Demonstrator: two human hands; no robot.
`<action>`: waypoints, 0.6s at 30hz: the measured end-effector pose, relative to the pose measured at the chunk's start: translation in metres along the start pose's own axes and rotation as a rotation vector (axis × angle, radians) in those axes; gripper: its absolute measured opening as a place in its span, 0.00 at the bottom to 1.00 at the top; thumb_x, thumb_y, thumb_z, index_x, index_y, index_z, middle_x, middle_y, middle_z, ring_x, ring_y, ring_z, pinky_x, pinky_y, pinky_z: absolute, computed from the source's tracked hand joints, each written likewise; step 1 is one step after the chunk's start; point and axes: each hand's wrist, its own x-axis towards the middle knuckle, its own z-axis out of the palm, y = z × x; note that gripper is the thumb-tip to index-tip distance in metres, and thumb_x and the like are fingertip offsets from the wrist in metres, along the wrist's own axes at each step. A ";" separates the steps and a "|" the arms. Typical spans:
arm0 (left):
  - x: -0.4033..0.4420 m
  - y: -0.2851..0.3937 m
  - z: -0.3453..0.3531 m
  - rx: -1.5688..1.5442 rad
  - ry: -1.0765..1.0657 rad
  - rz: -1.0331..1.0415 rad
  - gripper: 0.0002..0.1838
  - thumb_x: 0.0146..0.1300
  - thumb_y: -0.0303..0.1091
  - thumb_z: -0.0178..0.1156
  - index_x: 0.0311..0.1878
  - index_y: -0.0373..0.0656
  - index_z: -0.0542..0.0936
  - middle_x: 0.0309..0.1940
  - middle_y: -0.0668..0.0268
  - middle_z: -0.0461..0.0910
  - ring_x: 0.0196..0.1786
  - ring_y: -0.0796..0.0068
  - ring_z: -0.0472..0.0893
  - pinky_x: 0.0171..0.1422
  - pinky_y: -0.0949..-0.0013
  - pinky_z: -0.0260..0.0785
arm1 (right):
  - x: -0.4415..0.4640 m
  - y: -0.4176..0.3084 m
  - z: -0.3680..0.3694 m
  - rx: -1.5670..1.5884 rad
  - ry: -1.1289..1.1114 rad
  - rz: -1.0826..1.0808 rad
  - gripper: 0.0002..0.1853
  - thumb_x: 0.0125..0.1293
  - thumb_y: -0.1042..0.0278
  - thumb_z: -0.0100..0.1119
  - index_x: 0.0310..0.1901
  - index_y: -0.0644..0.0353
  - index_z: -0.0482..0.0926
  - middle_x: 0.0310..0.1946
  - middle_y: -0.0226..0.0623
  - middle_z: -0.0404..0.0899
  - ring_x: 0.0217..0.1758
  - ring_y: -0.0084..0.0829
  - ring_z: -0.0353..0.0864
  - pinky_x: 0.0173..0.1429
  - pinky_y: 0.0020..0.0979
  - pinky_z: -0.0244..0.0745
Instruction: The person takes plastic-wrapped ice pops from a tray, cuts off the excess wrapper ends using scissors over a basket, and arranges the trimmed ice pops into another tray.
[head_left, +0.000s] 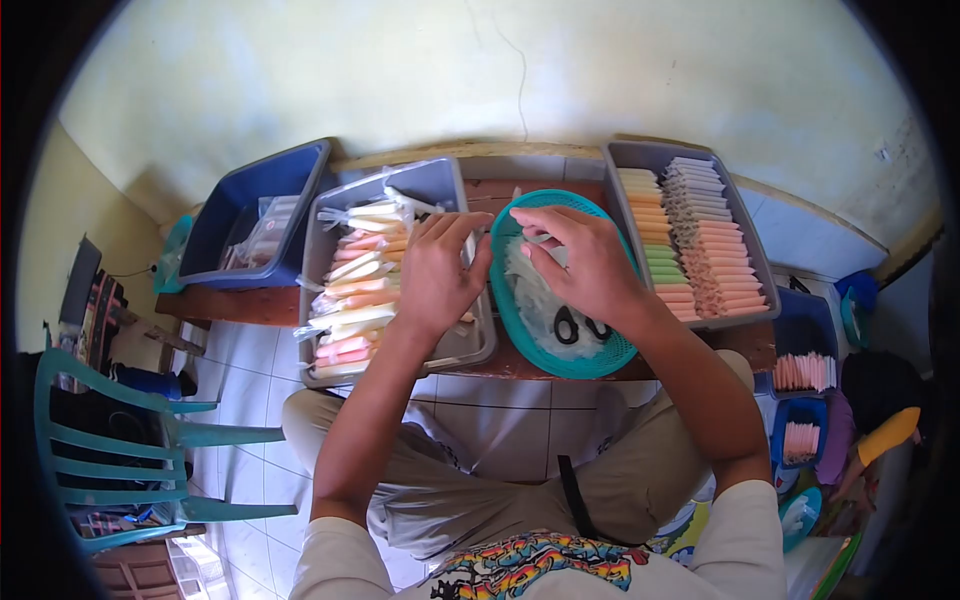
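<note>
My left hand (pixel 445 265) is over the right side of a grey tray (pixel 483 300) of wrapped pale yellow and pink sticks (pixel 355 300). Its fingers bend toward the middle, the thumb apart from them, and nothing shows in its grasp. Above a green oval basket (pixel 510 325), my right hand (pixel 585 255) has its fingers curved inward and its thumb apart, with nothing visible between them. Clear plastic bags (pixel 535 295) and black-handled scissors (pixel 566 325) lie in the basket. The scissors' blades cannot be made out. A small gap separates the two hands.
A blue bin (pixel 218 275) with plastic packs stands at the left. On the right, a grey tray (pixel 765 290) holds rows of coloured sticks. A green chair (pixel 115 450) is at lower left. Another person's arm (pixel 890 435) shows at lower right, near small blue bins (pixel 805 330).
</note>
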 end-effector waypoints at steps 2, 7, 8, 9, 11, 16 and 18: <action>-0.007 -0.014 -0.014 0.034 -0.018 -0.013 0.13 0.69 0.27 0.72 0.56 0.40 0.89 0.48 0.53 0.92 0.52 0.47 0.89 0.60 0.50 0.80 | 0.004 -0.007 0.012 0.016 -0.054 0.038 0.20 0.71 0.78 0.72 0.64 0.66 0.86 0.53 0.49 0.91 0.52 0.42 0.95 0.56 0.37 0.93; -0.018 -0.046 -0.037 0.057 -0.004 -0.062 0.12 0.67 0.29 0.73 0.52 0.40 0.90 0.47 0.53 0.91 0.51 0.47 0.89 0.61 0.49 0.80 | 0.015 -0.006 0.047 0.071 -0.114 0.058 0.19 0.72 0.79 0.71 0.64 0.67 0.86 0.54 0.48 0.92 0.53 0.39 0.96 0.59 0.35 0.93; -0.021 -0.054 -0.039 0.072 -0.014 -0.070 0.11 0.67 0.29 0.73 0.51 0.41 0.90 0.46 0.53 0.91 0.51 0.47 0.89 0.61 0.49 0.80 | 0.017 -0.005 0.055 0.060 -0.122 0.068 0.19 0.73 0.78 0.72 0.64 0.67 0.86 0.53 0.48 0.92 0.53 0.39 0.96 0.59 0.34 0.93; -0.025 -0.060 -0.043 0.079 -0.011 -0.080 0.11 0.67 0.29 0.73 0.51 0.41 0.90 0.46 0.53 0.91 0.51 0.47 0.89 0.61 0.49 0.80 | 0.018 -0.003 0.063 0.048 -0.128 0.078 0.20 0.73 0.77 0.72 0.64 0.66 0.86 0.52 0.48 0.92 0.52 0.39 0.96 0.59 0.34 0.93; -0.030 -0.072 -0.048 0.090 -0.156 -0.126 0.11 0.69 0.29 0.74 0.53 0.41 0.90 0.48 0.52 0.92 0.54 0.47 0.90 0.63 0.51 0.79 | 0.018 0.006 0.082 0.062 -0.128 0.074 0.20 0.71 0.77 0.73 0.63 0.66 0.86 0.50 0.49 0.92 0.48 0.42 0.95 0.55 0.37 0.92; -0.044 -0.103 -0.052 0.156 -0.255 -0.201 0.11 0.68 0.31 0.75 0.51 0.42 0.91 0.48 0.53 0.93 0.55 0.48 0.90 0.65 0.51 0.80 | 0.030 0.011 0.118 0.072 -0.167 0.110 0.20 0.71 0.76 0.75 0.63 0.66 0.86 0.51 0.50 0.92 0.49 0.40 0.96 0.55 0.36 0.92; -0.044 -0.114 -0.055 0.172 -0.251 -0.164 0.10 0.68 0.31 0.74 0.50 0.41 0.91 0.48 0.54 0.93 0.55 0.48 0.90 0.65 0.50 0.80 | 0.037 0.013 0.133 0.007 -0.207 0.127 0.20 0.69 0.76 0.75 0.61 0.67 0.87 0.50 0.51 0.93 0.47 0.43 0.97 0.54 0.38 0.92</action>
